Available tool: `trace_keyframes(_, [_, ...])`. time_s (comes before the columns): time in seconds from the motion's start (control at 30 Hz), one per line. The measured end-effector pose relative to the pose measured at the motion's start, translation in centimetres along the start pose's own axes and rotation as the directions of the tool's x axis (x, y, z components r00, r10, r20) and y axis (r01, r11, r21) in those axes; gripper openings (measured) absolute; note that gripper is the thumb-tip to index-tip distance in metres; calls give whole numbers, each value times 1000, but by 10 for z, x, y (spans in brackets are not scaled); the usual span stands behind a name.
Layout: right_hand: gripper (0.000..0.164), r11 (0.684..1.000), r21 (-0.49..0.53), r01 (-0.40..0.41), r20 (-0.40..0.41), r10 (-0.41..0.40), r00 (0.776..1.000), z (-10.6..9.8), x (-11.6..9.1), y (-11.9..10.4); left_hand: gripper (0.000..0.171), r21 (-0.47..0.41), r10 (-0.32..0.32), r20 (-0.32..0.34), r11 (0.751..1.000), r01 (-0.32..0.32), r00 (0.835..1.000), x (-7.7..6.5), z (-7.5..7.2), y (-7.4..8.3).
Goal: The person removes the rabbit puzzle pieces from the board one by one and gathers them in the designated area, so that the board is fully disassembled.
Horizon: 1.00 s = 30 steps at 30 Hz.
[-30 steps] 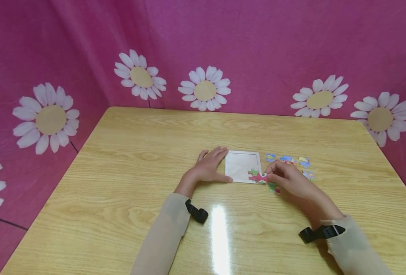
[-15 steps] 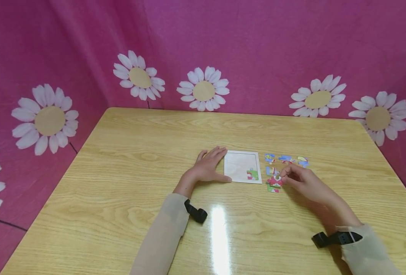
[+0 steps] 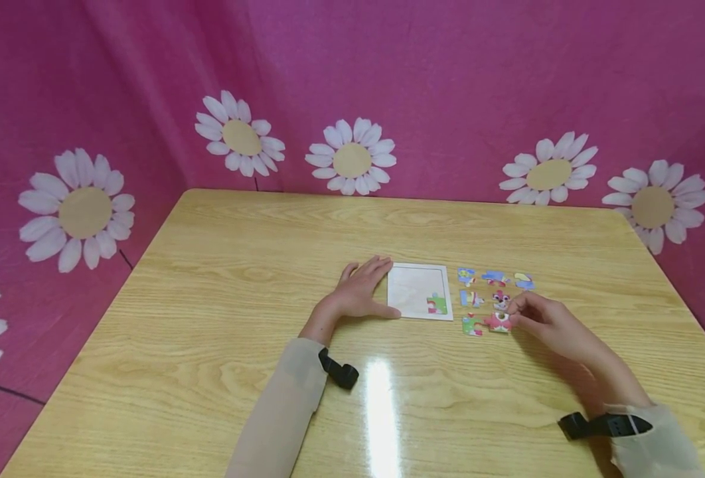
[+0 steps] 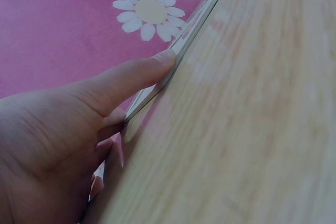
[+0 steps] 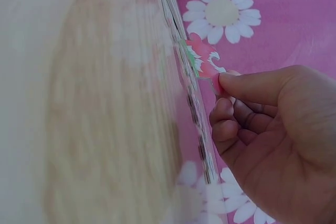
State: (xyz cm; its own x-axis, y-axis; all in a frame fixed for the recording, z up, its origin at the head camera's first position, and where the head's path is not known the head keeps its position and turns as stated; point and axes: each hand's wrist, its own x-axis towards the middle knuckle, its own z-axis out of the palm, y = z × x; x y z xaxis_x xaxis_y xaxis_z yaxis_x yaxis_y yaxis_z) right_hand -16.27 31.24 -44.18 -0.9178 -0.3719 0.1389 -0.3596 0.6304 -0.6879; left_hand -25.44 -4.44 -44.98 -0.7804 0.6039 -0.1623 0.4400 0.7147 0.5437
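Note:
My right hand (image 3: 552, 328) pinches a red-and-white jigsaw piece (image 3: 498, 322) between thumb and fingertips, low over the table right of the puzzle tray. In the right wrist view the piece (image 5: 206, 59) tilts up, its green edge toward the tabletop. A green loose piece (image 3: 470, 325) is just left of it, and one with an animal face (image 3: 500, 299) lies right behind. My left hand (image 3: 358, 294) is spread along the left side of the white puzzle tray (image 3: 412, 282), its thumb (image 4: 152, 64) straight along the rim. One green piece (image 3: 438, 304) sits in the tray's near right corner.
More loose pieces lie right of the tray: a blue one with yellow (image 3: 465, 275), a blue one (image 3: 495, 277), a yellow-and-blue one (image 3: 524, 280) and another (image 3: 471, 298). Behind the wooden table (image 3: 257, 265) hangs a pink flowered curtain (image 3: 448, 86).
My right hand has carried the red-and-white piece rightward from over the tray's near right corner to the loose pieces, uncovering the animal face piece. My left hand keeps its place.

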Motion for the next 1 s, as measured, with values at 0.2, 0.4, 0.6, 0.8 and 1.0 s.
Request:
trace_keyframes(0.2, [3, 999, -8, -48, 4, 48, 999, -4, -6, 4, 102, 1, 3, 1, 1000, -3, 1000, 0, 0, -1])
trace_keyframes(0.4, [3, 996, -20, -90, 23, 91, 996, -6, -7, 4, 101, -6, 1, 2, 1000, -1, 1000, -1, 0, -1])
trace_keyframes(0.6, [3, 995, -18, -101, 39, 102, 994, -6, -6, 4, 102, 0, 2, -4, 1000, -2, 1000, 0, 1, -1])
trace_keyframes(0.8, [4, 990, -23, -138, 66, 139, 988, -8, -6, 4, 102, 26, 6, -7, 1000, -6, 1000, 0, 1, -1])
trace_keyframes(1.0, [5, 992, -22, -121, 71, 123, 990, -6, -4, 5, 102, 12, -1, -2, 1000, 1, 1000, -1, 1, 0])
